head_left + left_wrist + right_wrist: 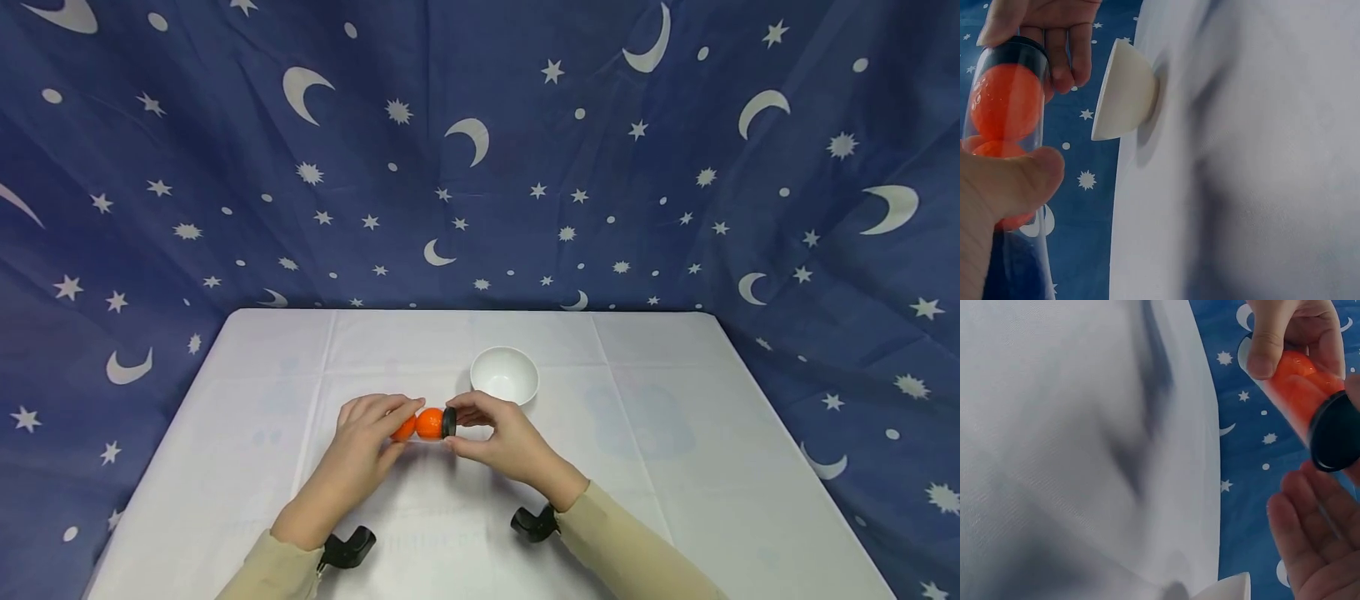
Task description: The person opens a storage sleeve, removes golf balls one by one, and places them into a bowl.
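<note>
A clear tube (1029, 269) with two orange balls (430, 423) inside lies sideways between the hands, held above the table. My left hand (363, 440) grips the tube around its middle, thumb on the near side, partly hiding one ball. At the tube's right end is a black cap (449, 422). My right hand (510, 435) pinches that cap between thumb and fingers. In the right wrist view, the cap (1336, 434) is still on the tube's end and its other fingers extend below it. Just behind the right hand stands a white bowl (504, 377).
A white cloth covers the table (225, 450), with fold lines running across it. Behind and around it hangs a dark blue curtain (517, 150) with moons and stars. Black wrist mounts (348, 548) stick out from both sleeves, low over the cloth.
</note>
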